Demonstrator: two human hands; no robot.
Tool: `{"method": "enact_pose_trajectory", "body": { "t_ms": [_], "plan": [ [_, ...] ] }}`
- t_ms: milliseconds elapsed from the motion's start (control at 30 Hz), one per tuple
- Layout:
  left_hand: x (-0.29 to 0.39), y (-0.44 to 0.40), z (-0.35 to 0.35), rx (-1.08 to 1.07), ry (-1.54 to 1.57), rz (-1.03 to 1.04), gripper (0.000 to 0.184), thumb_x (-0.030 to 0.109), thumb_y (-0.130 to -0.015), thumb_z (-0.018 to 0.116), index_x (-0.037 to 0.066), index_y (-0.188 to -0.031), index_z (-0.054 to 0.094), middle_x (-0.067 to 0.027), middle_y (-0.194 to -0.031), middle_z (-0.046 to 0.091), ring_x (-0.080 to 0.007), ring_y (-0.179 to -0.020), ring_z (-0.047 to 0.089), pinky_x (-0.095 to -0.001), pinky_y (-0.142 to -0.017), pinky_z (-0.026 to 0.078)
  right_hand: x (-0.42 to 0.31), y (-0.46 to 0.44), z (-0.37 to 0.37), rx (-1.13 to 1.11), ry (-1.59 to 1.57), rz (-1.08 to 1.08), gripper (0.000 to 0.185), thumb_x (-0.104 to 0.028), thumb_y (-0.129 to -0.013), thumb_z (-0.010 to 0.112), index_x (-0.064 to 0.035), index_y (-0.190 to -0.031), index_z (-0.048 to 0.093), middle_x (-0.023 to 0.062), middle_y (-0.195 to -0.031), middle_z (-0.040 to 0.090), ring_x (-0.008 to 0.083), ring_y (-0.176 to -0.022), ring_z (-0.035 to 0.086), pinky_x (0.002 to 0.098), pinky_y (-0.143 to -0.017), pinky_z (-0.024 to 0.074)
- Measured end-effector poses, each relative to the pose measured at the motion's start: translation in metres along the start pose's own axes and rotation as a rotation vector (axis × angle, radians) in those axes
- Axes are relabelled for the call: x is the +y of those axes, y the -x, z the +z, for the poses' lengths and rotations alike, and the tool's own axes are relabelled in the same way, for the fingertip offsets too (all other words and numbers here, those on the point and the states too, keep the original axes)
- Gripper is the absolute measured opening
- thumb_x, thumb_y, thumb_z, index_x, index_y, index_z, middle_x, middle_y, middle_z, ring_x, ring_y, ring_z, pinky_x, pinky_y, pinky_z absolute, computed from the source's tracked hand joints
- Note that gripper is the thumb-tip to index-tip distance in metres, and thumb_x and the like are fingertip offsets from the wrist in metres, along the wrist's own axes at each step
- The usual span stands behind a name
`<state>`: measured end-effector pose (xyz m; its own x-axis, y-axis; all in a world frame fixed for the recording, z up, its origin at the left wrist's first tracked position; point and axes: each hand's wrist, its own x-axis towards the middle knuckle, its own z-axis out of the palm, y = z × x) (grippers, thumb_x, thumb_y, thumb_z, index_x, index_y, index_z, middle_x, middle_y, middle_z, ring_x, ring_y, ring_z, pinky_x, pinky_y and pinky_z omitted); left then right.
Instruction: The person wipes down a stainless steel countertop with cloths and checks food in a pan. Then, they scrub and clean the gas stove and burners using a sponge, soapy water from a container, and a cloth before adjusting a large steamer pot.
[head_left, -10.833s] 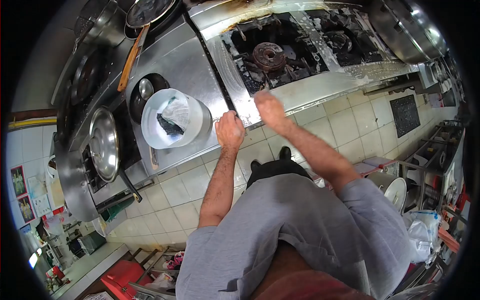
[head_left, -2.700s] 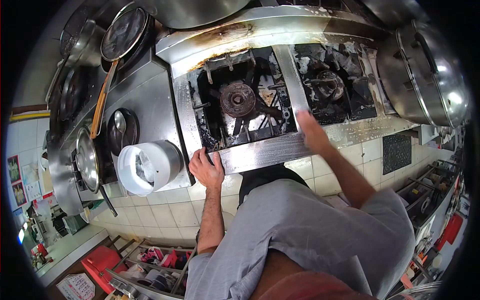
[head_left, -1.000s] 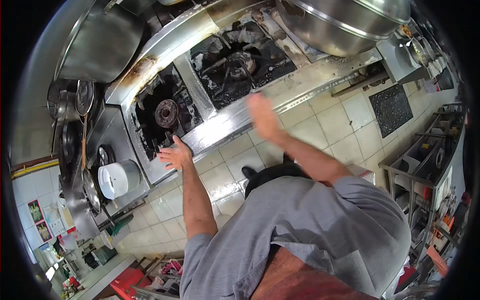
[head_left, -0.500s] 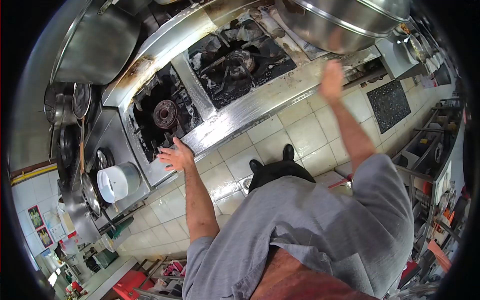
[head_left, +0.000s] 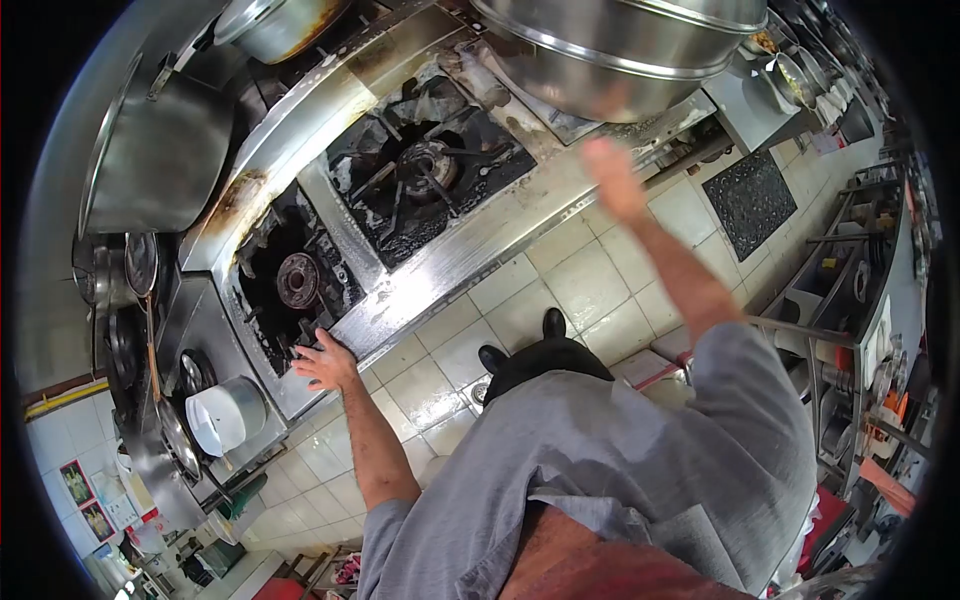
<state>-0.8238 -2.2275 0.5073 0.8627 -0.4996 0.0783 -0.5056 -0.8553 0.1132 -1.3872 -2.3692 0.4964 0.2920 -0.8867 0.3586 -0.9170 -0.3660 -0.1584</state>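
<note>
My left hand (head_left: 325,363) is open, its fingers spread, at the front left corner of the steel stove (head_left: 440,285). It holds nothing, and I cannot tell whether the fingertips touch the surface. The left burner (head_left: 298,281) lies just beyond it. My right hand (head_left: 614,180) is motion-blurred but looks stretched out and empty, over the stove's front edge. It is just short of a large round steel pot (head_left: 610,75). Between the hands lies the second burner (head_left: 426,168), its blackened tray wet and whitish in spots.
A large steel pot (head_left: 165,150) stands at the left, with a stained pot (head_left: 280,30) behind. A white bucket (head_left: 228,415) and a long-handled strainer (head_left: 150,300) are on the left counter. A dark floor grate (head_left: 750,205) is at the right, by crowded metal shelving (head_left: 850,300).
The camera view has shifted, so the stove appears lower and further left. Both hands stay over the stove's front edge, and the right hand remains blurred near the big pot.
</note>
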Motion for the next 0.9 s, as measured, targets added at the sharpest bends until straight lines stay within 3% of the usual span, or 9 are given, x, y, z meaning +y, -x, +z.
{"method": "enact_pose_trajectory", "body": {
  "t_ms": [233, 267, 300, 400, 433, 500, 633, 667, 900],
  "plan": [
    [0.004, -0.003, 0.001, 0.020, -0.003, -0.015, 0.080, 0.068, -0.084, 0.028, 0.012, -0.142, 0.025, -0.0174, -0.149, 0.013, -0.0311, -0.138, 0.010, -0.0592, -0.105, 0.008, 0.100, -0.006, 0.002, -0.179, 0.408, 0.335, 0.079, -0.007, -0.071, 0.059, -0.0022, -0.140, 0.021, 0.0192, -0.142, 0.025, 0.0332, -0.135, 0.020, 0.0591, -0.102, 0.0191],
    [0.003, -0.005, 0.001, 0.029, -0.013, -0.021, 0.080, 0.068, -0.085, 0.028, 0.012, -0.142, 0.025, -0.0174, -0.148, 0.014, -0.0310, -0.137, 0.011, -0.0593, -0.105, 0.009, 0.048, -0.012, 0.001, -0.443, 0.282, 0.367, 0.078, -0.011, -0.073, 0.056, 0.0000, -0.140, 0.018, 0.0213, -0.144, 0.021, 0.0374, -0.136, 0.014, 0.0604, -0.105, 0.0112],
    [0.002, -0.005, 0.003, 0.036, -0.022, -0.026, 0.080, 0.068, -0.085, 0.029, 0.012, -0.142, 0.025, -0.0174, -0.148, 0.015, -0.0310, -0.137, 0.012, -0.0595, -0.105, 0.010, -0.010, 0.004, 0.016, -0.092, 0.394, 0.022, 0.075, -0.012, -0.075, 0.051, 0.0005, -0.141, 0.018, 0.0225, -0.143, 0.022, 0.0401, -0.136, 0.012, 0.0616, -0.106, 0.0066],
    [0.001, -0.003, 0.003, 0.053, -0.003, -0.008, 0.080, 0.068, -0.084, 0.029, 0.012, -0.142, 0.025, -0.0175, -0.147, 0.017, -0.0308, -0.137, 0.014, -0.0598, -0.104, 0.011, -0.179, 0.004, 0.052, 0.064, -0.200, -0.094, 0.064, -0.002, -0.073, 0.049, 0.0038, -0.134, 0.031, 0.0208, -0.140, 0.027, 0.0382, -0.132, 0.022, 0.0614, -0.106, 0.0101],
    [0.001, -0.002, 0.001, 0.050, -0.012, -0.001, 0.080, 0.068, -0.084, 0.028, 0.013, -0.142, 0.024, -0.0176, -0.147, 0.017, -0.0306, -0.137, 0.013, -0.0598, -0.104, 0.011, -0.213, -0.011, 0.022, -0.262, -0.540, -0.079, 0.058, -0.003, -0.075, 0.048, 0.0019, -0.131, 0.035, 0.0196, -0.134, 0.035, 0.0353, -0.128, 0.030, 0.0589, -0.104, 0.0154],
    [-0.001, -0.001, 0.000, 0.037, -0.015, 0.002, 0.080, 0.068, -0.084, 0.028, 0.013, -0.142, 0.024, -0.0164, -0.148, 0.017, -0.0298, -0.137, 0.013, -0.0587, -0.105, 0.011, -0.247, -0.001, 0.027, -0.069, -0.359, -0.357, 0.049, -0.006, -0.080, 0.045, -0.0043, -0.129, 0.040, 0.0147, -0.128, 0.043, 0.0310, -0.124, 0.035, 0.0552, -0.105, 0.0173],
    [-0.004, -0.004, -0.003, 0.043, 0.016, 0.011, 0.080, 0.068, -0.084, 0.031, 0.013, -0.142, 0.025, -0.0155, -0.148, 0.018, -0.0285, -0.137, 0.013, -0.0579, -0.105, 0.010, -0.123, 0.013, 0.033, -0.181, -0.638, -0.091, 0.058, 0.000, -0.079, 0.043, -0.0114, -0.135, 0.036, 0.0093, -0.141, 0.034, 0.0263, -0.135, 0.024, 0.0530, -0.110, 0.0053],
    [-0.005, -0.005, 0.000, 0.055, 0.024, 0.013, 0.080, 0.068, -0.084, 0.031, 0.013, -0.142, 0.026, -0.0157, -0.148, 0.018, -0.0284, -0.137, 0.012, -0.0578, -0.105, 0.010, -0.076, 0.002, -0.008, -0.215, -0.167, -0.130, 0.067, 0.007, -0.074, 0.046, -0.0132, -0.137, 0.034, 0.0076, -0.142, 0.033, 0.0263, -0.136, 0.021, 0.0529, -0.111, 0.0040],
    [-0.001, -0.005, 0.000, 0.097, 0.011, 0.005, 0.077, 0.066, -0.085, 0.035, 0.014, -0.141, 0.027, -0.0141, -0.147, 0.021, -0.0264, -0.136, 0.017, -0.0581, -0.105, 0.012, 0.159, -0.009, -0.032, -0.193, 0.475, 0.441, 0.062, -0.009, -0.076, 0.053, -0.0039, -0.135, 0.032, 0.0130, -0.141, 0.031, 0.0277, -0.132, 0.027, 0.0568, -0.095, 0.0300]
  ]
}}
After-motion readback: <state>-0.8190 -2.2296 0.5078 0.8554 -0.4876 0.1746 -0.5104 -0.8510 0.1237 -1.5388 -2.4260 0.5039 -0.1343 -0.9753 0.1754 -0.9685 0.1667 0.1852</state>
